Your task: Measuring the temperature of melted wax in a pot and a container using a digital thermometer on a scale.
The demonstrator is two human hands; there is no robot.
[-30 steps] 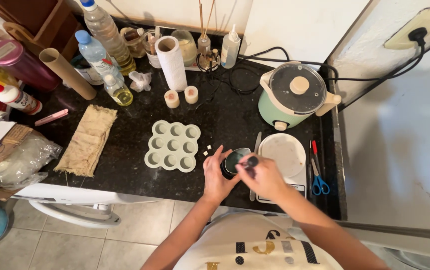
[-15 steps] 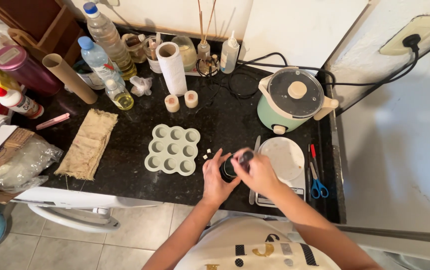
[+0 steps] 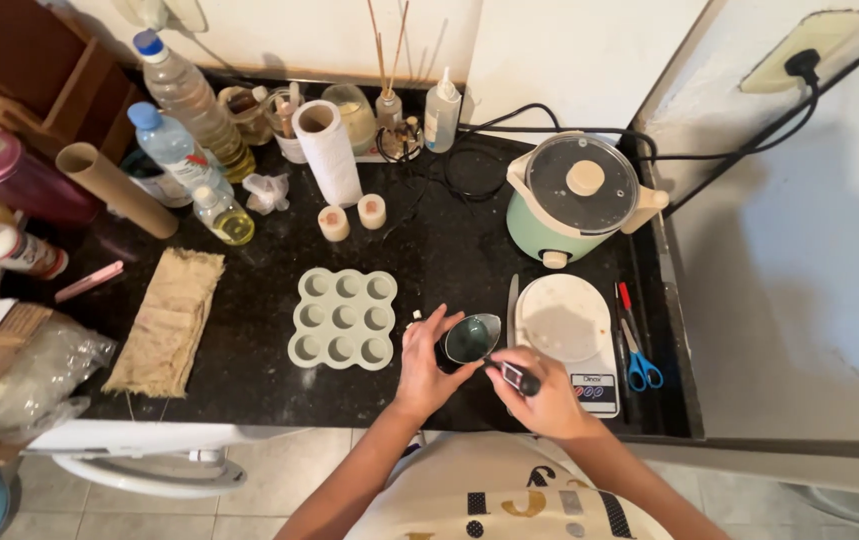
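Note:
A small metal pot (image 3: 472, 338) with a dark handle (image 3: 519, 377) sits at the front of the black counter (image 3: 449, 250). My right hand (image 3: 549, 398) is closed around the handle. The fingers of my left hand (image 3: 422, 362) press against the pot's left side and rim. The inside of the pot looks dark and shiny. A pale green silicone mould (image 3: 343, 318) with several round cavities lies just left of my left hand. A white kitchen scale (image 3: 569, 335) stands directly right of the pot.
A green rice cooker (image 3: 577, 200) stands behind the scale, with blue scissors (image 3: 637, 352) at the right edge. Two small candles (image 3: 352, 217), a paper roll (image 3: 329, 150) and bottles (image 3: 189, 105) line the back. A burlap cloth (image 3: 166, 320) lies to the left.
My right hand has slid back along the handle toward me, so more of the pot's inside shows. My left hand stays against the pot's side.

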